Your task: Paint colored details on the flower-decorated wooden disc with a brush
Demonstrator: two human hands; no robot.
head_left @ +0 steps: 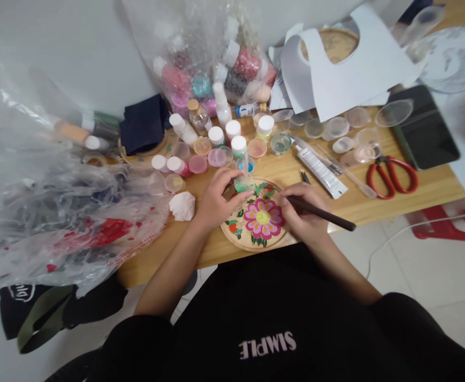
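Observation:
A round wooden board (232, 241) lies near the table's front edge, painted with a pink and purple flower (263, 217), green leaves and orange-red buds. My left hand (222, 199) is over the board's upper left, its thumb and fingers closed round a small cup of green paint (243, 184). In my right hand (306, 212), at the board's right side, is a dark-handled brush (324, 214), held in a pinch. Its thin end points left over the leaves at the top of the board; the exact tip is too small to make out.
Small paint cups (197, 164) and white-capped bottles (265, 126) stand behind the board. A crumpled tissue (182, 206) and plastic bags (97, 228) are on the left. Rightward lie a white tube (322, 172), red-handled pliers (392, 178) and a dark phone (425, 127).

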